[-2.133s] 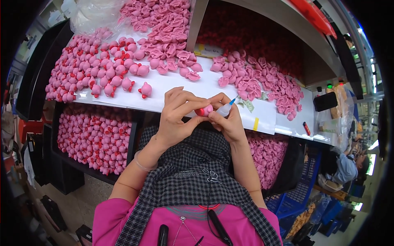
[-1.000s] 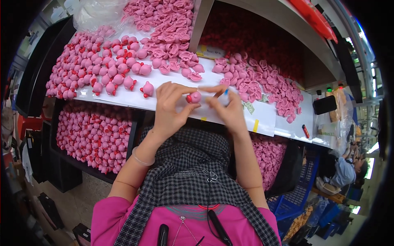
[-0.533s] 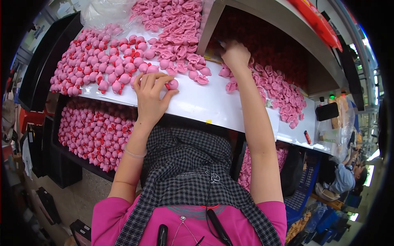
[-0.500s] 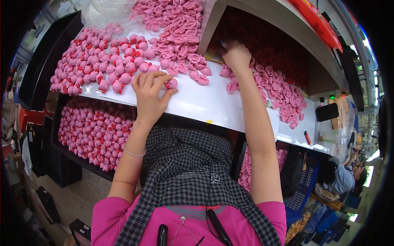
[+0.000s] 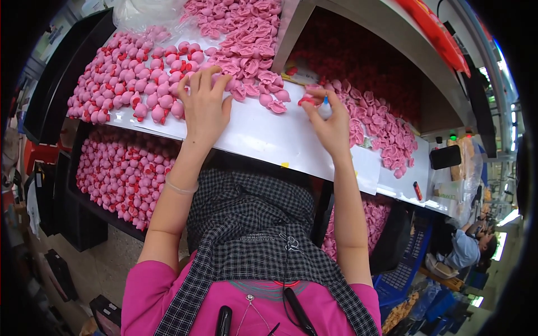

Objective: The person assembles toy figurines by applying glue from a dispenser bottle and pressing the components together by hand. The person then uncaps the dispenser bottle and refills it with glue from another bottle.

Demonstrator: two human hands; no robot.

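My left hand [image 5: 204, 106] lies over the front edge of a pile of round pink pieces with red parts [image 5: 140, 84]. Its fingers are apart and curved, with the tips among the pieces; nothing shows in its grip. My right hand [image 5: 333, 126] is closed around a small white bottle with a blue tip [image 5: 324, 109], over the white tabletop [image 5: 263, 131]. At the same hand's fingertips is a small red piece [image 5: 306, 99]. Thin, cup-shaped pink pieces [image 5: 246, 53] are heaped beyond my left hand, and more pink pieces [image 5: 384, 129] lie right of my right hand.
Under the table, a black bin [image 5: 89, 196] holds many pink and red pieces. A grey box-like opening [image 5: 297, 33] stands at the back right. On the right lie a red lighter-like object [image 5: 417, 190] and a black phone-like object [image 5: 446, 157]. Someone sits farther right [image 5: 468, 246].
My right hand has come out of the grey opening toward me, with the blue-tipped bottle and a red piece now visible. My left hand has moved slightly away from me, over the pile.
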